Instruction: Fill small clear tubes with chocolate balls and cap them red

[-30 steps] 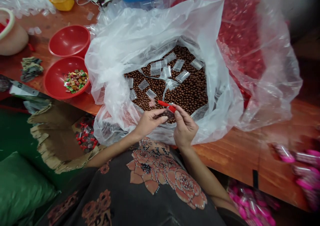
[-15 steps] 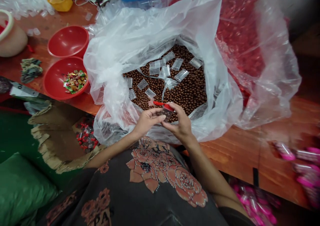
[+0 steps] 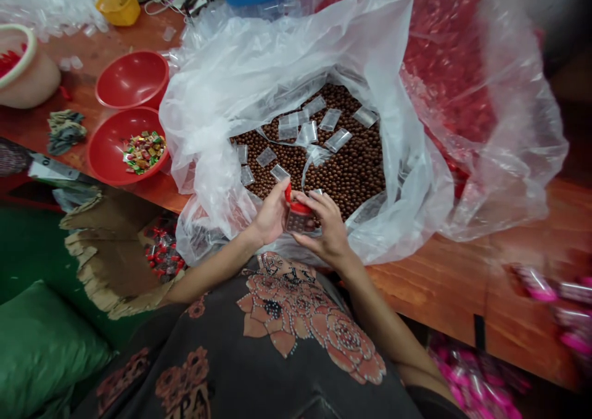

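Note:
Between my hands is a small clear container (image 3: 296, 223) with a red lid and brown balls inside. My left hand (image 3: 272, 216) grips its left side, with the thumb and fingers by a red piece (image 3: 287, 192) that sticks up. My right hand (image 3: 326, 229) holds the container from the right, its fingers on the red lid. Both hands are over the near edge of a white plastic bag (image 3: 194, 135) full of brown balls (image 3: 361, 160). Several clear, flat containers (image 3: 338, 140) lie on the balls.
Two red bowls (image 3: 132, 78) stand at the left, the nearer holding wrapped sweets (image 3: 145, 152). A torn cardboard box (image 3: 106, 252) with red-lidded containers is below. Red pieces (image 3: 444, 55) fill another bag at the right. Pink-capped tubes (image 3: 534, 283) lie far right.
The container has moved slightly left and sits more upright, its lid on top. My left hand has turned upward, and the red piece now points up instead of left.

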The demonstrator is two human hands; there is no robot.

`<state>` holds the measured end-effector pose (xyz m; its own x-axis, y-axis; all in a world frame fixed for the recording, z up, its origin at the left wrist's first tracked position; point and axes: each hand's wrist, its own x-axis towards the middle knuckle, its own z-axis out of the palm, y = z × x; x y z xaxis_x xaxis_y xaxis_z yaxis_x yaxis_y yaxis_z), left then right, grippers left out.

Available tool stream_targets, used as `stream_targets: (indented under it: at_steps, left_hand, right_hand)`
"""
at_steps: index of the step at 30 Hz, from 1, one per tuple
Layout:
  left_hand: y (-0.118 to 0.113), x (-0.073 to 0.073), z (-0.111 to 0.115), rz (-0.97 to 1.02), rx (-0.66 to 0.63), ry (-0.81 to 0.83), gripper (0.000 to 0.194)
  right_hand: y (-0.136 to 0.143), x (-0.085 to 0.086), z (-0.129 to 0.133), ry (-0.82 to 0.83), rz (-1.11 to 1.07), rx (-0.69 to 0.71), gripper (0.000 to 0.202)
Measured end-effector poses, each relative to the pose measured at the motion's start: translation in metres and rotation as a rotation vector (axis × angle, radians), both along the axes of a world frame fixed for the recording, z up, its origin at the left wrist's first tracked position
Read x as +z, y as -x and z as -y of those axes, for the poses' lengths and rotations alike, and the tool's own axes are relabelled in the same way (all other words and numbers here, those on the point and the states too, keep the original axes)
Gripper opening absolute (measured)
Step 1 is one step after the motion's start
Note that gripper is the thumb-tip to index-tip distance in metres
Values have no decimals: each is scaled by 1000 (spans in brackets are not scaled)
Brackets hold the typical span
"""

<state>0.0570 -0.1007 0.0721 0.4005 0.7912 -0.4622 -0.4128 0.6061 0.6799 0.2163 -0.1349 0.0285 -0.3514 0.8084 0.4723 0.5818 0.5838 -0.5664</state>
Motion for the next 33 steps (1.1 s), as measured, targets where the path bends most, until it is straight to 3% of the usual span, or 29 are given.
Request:
stream_targets:
  at_steps: [7,13,19,22,26,33]
  left_hand:
    - [-6,-11,11,-70,-106,11,39]
    - [-6,-14,10,-40,-122,81,42]
    - [7,2,6,94,-199,38,51]
    - [13,9,5,117,-173,15,60]
    - [13,6,5,54,-115,-6,70]
    - [3,-7,9,-10,9,102,45]
  right_hand:
    - [8,3,2,-84,-36,-110,80]
    - [7,8,-3,95,19,-44,109]
    - [5,13,-11,167,-84,8,69]
    - [2,16,-13,170,-81,-14,62]
    - [2,18,-11,23,80,-58,66]
    - [7,16,-4,-93,173,-66,91]
